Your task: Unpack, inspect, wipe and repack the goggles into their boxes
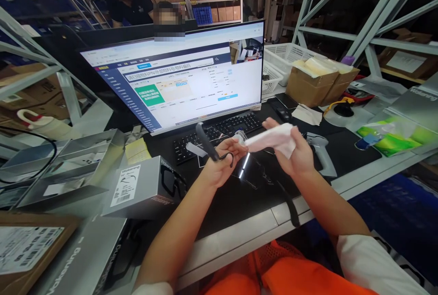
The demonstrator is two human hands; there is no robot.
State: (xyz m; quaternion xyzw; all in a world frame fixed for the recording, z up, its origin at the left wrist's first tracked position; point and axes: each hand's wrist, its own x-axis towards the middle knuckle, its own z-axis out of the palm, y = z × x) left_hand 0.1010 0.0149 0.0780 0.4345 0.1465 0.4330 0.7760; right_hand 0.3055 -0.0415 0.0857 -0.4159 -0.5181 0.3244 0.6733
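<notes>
Left hand (pixel 221 167) holding glasses (pixel 206 143), white cloth (pixel 273 139) in right hand (pixel 301 158)

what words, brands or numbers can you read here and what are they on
"Wakening": middle grey box
"Wakening": lower-left grey box
"Wakening": far-right grey box
"PN/外部物料号/物料编码": wide bar on the monitor
Too small or blurred to read: remaining screen text, middle box's white label, brown carton's label

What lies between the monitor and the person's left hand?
A black keyboard lies between the monitor and the left hand, in the head view.
</notes>
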